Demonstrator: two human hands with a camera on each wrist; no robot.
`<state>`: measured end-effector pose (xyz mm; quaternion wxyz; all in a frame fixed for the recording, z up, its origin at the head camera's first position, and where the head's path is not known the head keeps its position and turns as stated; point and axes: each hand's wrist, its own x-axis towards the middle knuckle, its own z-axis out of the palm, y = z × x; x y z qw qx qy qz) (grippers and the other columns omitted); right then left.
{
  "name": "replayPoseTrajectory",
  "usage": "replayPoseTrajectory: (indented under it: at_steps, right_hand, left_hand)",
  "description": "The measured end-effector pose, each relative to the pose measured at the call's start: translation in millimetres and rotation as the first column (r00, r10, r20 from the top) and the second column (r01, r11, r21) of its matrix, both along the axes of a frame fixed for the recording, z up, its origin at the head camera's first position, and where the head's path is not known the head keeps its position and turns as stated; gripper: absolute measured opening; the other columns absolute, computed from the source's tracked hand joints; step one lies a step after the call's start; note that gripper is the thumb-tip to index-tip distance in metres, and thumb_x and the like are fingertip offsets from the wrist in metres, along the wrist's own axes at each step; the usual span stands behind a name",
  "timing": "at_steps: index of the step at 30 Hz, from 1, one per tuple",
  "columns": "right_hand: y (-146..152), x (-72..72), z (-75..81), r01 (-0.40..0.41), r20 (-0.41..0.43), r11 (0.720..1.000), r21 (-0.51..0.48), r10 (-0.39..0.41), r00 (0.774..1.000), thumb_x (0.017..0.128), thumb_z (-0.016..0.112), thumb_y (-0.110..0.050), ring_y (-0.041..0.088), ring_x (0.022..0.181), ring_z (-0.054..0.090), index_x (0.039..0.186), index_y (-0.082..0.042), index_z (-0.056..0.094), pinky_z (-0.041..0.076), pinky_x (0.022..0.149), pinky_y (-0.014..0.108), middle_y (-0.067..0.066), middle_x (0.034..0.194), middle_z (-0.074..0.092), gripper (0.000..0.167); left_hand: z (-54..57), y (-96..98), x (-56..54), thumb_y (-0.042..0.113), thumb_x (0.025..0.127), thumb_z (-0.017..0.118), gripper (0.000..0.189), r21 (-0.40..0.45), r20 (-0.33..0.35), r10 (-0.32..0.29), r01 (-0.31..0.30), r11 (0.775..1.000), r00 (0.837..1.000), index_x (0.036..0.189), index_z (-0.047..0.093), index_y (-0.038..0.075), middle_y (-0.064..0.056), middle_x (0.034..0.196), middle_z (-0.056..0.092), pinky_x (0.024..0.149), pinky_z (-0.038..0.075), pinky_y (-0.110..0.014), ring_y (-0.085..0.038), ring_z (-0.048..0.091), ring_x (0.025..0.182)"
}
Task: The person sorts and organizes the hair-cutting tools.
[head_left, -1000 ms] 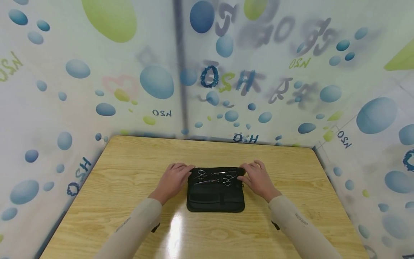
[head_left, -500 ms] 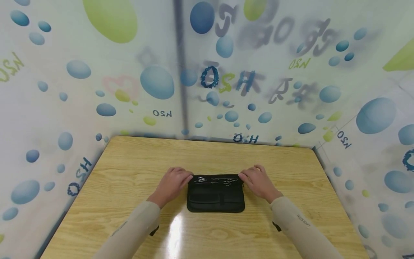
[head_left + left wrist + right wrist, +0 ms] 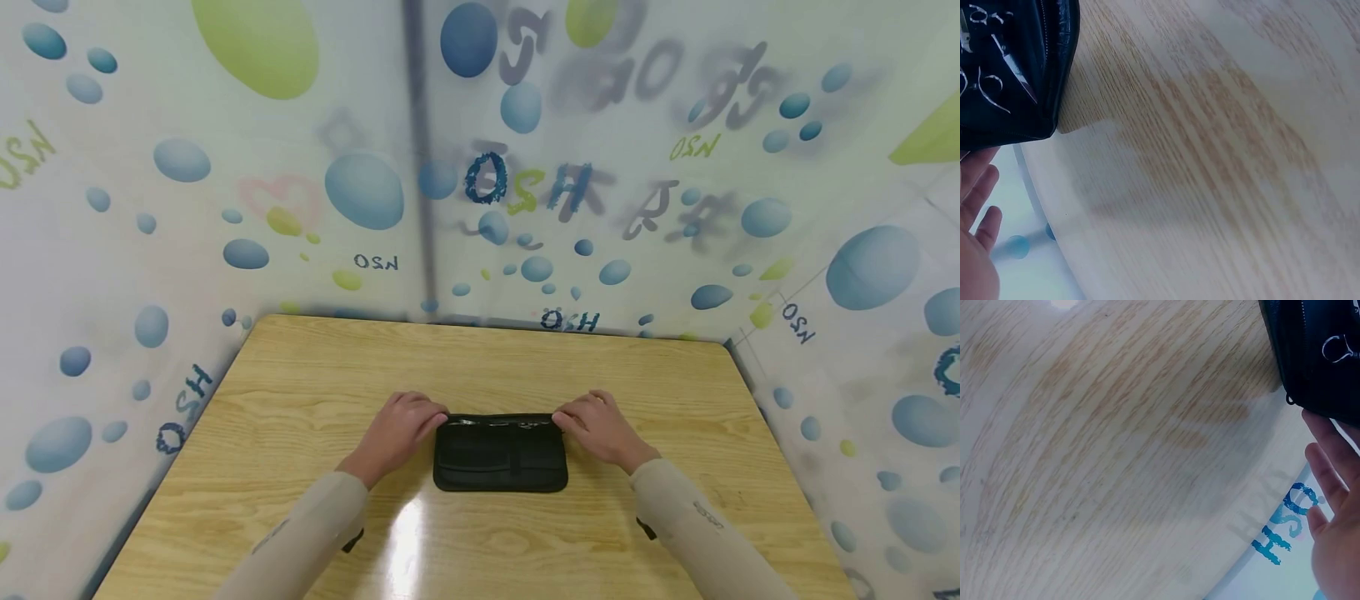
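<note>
A black zip-up scissors case (image 3: pixel 480 461) lies opened out on the wooden table, its far flap tilted up toward the near half. My left hand (image 3: pixel 396 427) pinches the flap's far left corner, and my right hand (image 3: pixel 598 427) pinches the far right corner. Silver scissors (image 3: pixel 988 85) sit inside the flap in the left wrist view. One finger ring of a pair of scissors (image 3: pixel 1337 349) shows in the right wrist view, near the zip edge. From the head, only a thin strip of the metal shows. The near half has a flat pocket and a strap.
The light wooden table (image 3: pixel 300 367) extends around the case on all sides. Behind it and at both sides stand pale walls (image 3: pixel 637 167) printed with blue and green spots. A bright light reflection lies on the tabletop left of the case's front.
Both hands have drawn the case's far flap up and toward the near half. The scissors, fully visible before, have turned nearly edge-on in the head view.
</note>
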<state>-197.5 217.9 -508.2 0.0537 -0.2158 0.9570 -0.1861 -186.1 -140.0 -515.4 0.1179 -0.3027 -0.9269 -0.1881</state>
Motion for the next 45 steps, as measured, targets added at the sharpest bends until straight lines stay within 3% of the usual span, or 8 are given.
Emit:
replayPoseTrajectory:
  at_steps: [4,9,16,20,26,34,41,45]
  right_hand:
    - [1.1,1.6,0.5,-0.002,0.031,1.000,-0.001,0.002,1.000,0.101,0.043,-0.048,0.029,0.118,0.059,0.116,-0.016,0.071,0.024,0.114,0.058,0.003,0.117,0.070,0.045]
    - [1.7,3.1,0.6,-0.034,0.084,0.999,-0.008,0.035,0.996,0.102,0.041,-0.048,0.030,0.119,0.058,0.118,-0.014,0.068,0.023,0.115,0.059,0.005,0.119,0.069,0.046]
    - [5.0,6.4,-0.1,-0.073,0.107,0.997,-0.015,0.074,0.991,0.101,0.045,-0.048,0.030,0.121,0.057,0.126,-0.013,0.065,0.021,0.116,0.059,0.005,0.125,0.067,0.048]
    - [6.9,7.8,-0.3,-0.095,0.112,0.996,-0.003,0.094,0.989,0.098,0.048,-0.052,0.029,0.124,0.056,0.130,-0.014,0.062,0.020,0.116,0.058,0.004,0.128,0.065,0.052]
    - [10.4,9.1,-0.8,-0.129,0.115,0.992,0.011,0.127,0.985,0.092,0.055,-0.057,0.029,0.126,0.054,0.132,-0.015,0.061,0.020,0.116,0.059,0.005,0.129,0.064,0.058]
    - [11.3,10.4,-2.6,-0.154,0.120,0.988,0.027,0.149,0.981,0.082,0.064,-0.064,0.030,0.125,0.053,0.132,-0.016,0.060,0.018,0.116,0.059,0.005,0.129,0.062,0.070]
    - [9.3,12.4,-2.8,-0.168,0.092,0.983,0.069,0.161,0.983,0.075,0.071,-0.063,0.029,0.122,0.054,0.133,-0.014,0.060,0.019,0.116,0.059,0.007,0.127,0.062,0.077]
    - [7.8,13.9,-3.1,-0.176,0.080,0.979,0.103,0.169,0.982,0.072,0.072,-0.067,0.029,0.122,0.052,0.135,-0.013,0.058,0.019,0.116,0.059,0.008,0.127,0.061,0.084]
  left_hand:
    - [0.0,-2.3,1.1,0.031,0.100,0.054,0.022,-0.009,0.052,-0.021,0.021,1.000,0.998,0.105,0.074,0.021,0.007,0.102,0.073,0.097,0.046,-0.046,-0.020,0.062,0.106]
    - [1.3,-5.5,3.4,0.038,0.101,0.049,0.031,-0.031,0.167,-0.019,0.025,0.999,0.986,0.113,0.073,0.022,0.005,0.113,0.072,0.101,0.043,-0.051,-0.023,0.060,0.116]
    - [2.4,-8.2,6.6,0.055,0.096,0.049,0.047,-0.045,0.347,-0.011,0.029,0.999,0.938,0.126,0.066,0.022,-0.002,0.128,0.066,0.108,0.036,-0.058,-0.031,0.052,0.129]
    - [1.7,-9.6,7.7,0.057,0.095,0.049,0.050,-0.043,0.387,-0.021,0.041,0.998,0.922,0.129,0.064,0.024,-0.007,0.134,0.062,0.109,0.033,-0.060,-0.033,0.048,0.133]
    - [0.8,-10.7,8.5,0.059,0.093,0.051,0.050,-0.053,0.416,-0.031,0.058,0.997,0.909,0.129,0.064,0.026,-0.001,0.134,0.062,0.112,0.030,-0.059,-0.032,0.045,0.136]
    - [0.8,-9.5,12.2,0.064,0.086,0.056,0.056,-0.085,0.367,-0.034,0.070,0.994,0.930,0.126,0.065,0.026,-0.002,0.130,0.063,0.110,0.034,-0.057,-0.030,0.051,0.129]
    - [-6.7,-7.6,19.4,0.066,0.082,0.062,0.059,-0.139,0.227,-0.017,0.050,0.989,0.974,0.122,0.065,0.023,-0.001,0.124,0.065,0.108,0.038,-0.051,-0.025,0.054,0.123]
    - [-10.6,-6.1,23.1,0.065,0.078,0.066,0.062,-0.139,0.156,-0.026,0.048,0.989,0.987,0.122,0.065,0.021,-0.002,0.121,0.064,0.107,0.039,-0.049,-0.025,0.054,0.121]
